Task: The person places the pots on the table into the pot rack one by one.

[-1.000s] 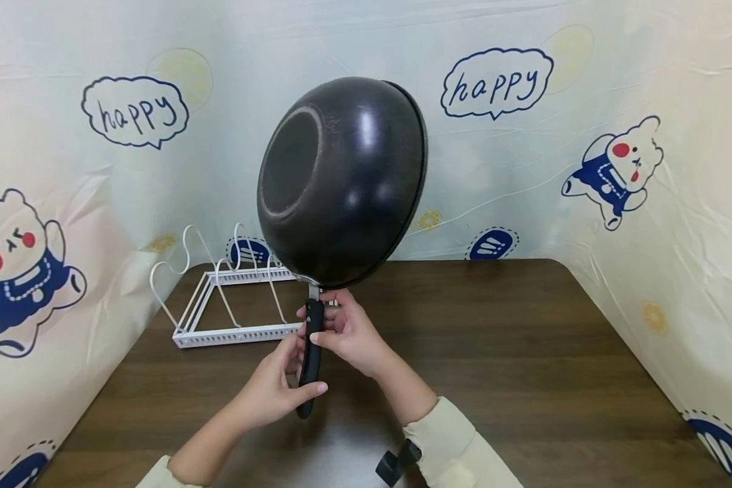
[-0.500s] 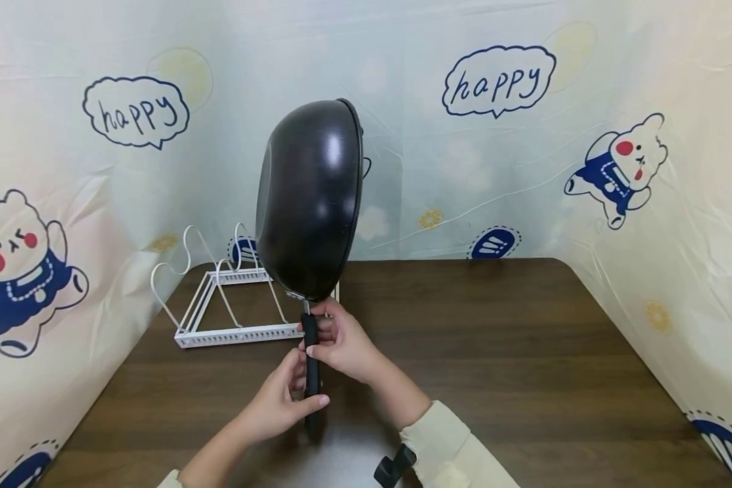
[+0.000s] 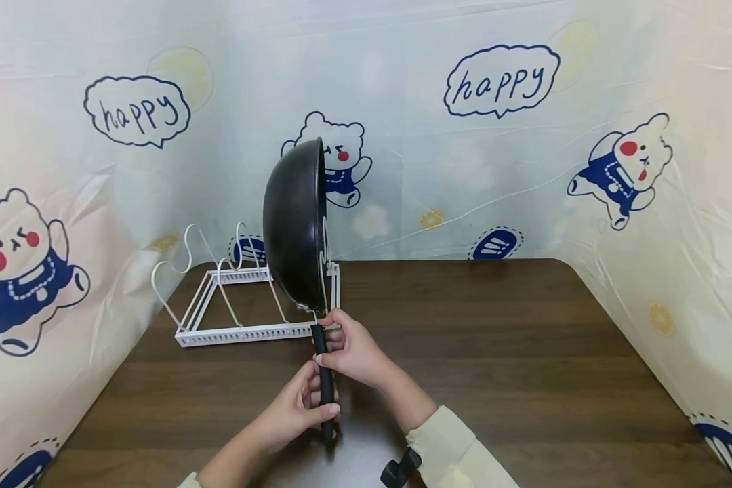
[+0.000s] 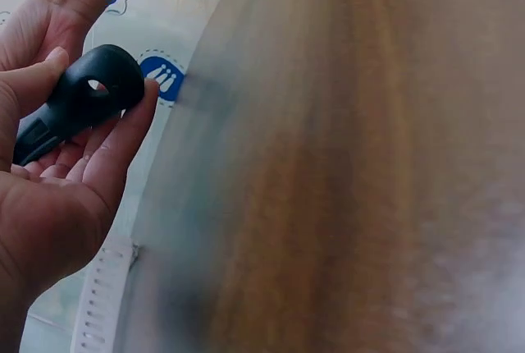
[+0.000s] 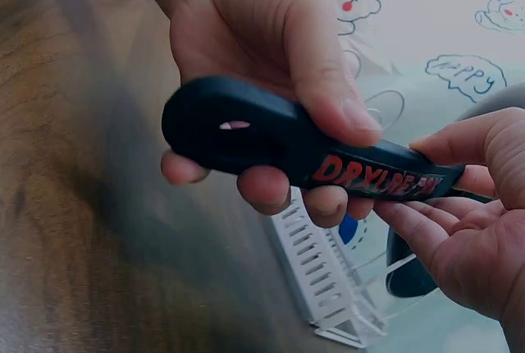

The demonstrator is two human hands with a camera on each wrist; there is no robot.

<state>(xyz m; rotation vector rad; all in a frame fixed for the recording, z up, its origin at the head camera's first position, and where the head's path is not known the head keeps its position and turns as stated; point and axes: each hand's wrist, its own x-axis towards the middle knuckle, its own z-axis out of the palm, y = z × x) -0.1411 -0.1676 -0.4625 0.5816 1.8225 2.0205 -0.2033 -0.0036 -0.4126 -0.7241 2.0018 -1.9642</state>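
A black wok point(image 3: 293, 224) is on edge over the right part of the white wire rack point(image 3: 250, 332), its opening facing right. A white rack wire shows against its rim; whether the wok touches the rack's base I cannot tell. My left hand point(image 3: 289, 412) grips the rear end of the black handle point(image 3: 326, 390), thumb across it. Closer to the wok, my right hand point(image 3: 356, 352) holds the same handle with thumb and fingers. Red lettering and a hanging hole show on the handle point(image 5: 246, 127) in the right wrist view.
Curved wire dividers point(image 3: 219, 285) stand up from the rack at its left and middle. Brown wooden table point(image 3: 494, 366) extends to the right and front. A printed curtain point(image 3: 402, 68) hangs behind and along both sides.
The wok has come down toward the rack and turned from showing its base to standing edge-on. Both hands have moved slightly down and right with the handle, keeping their hold.
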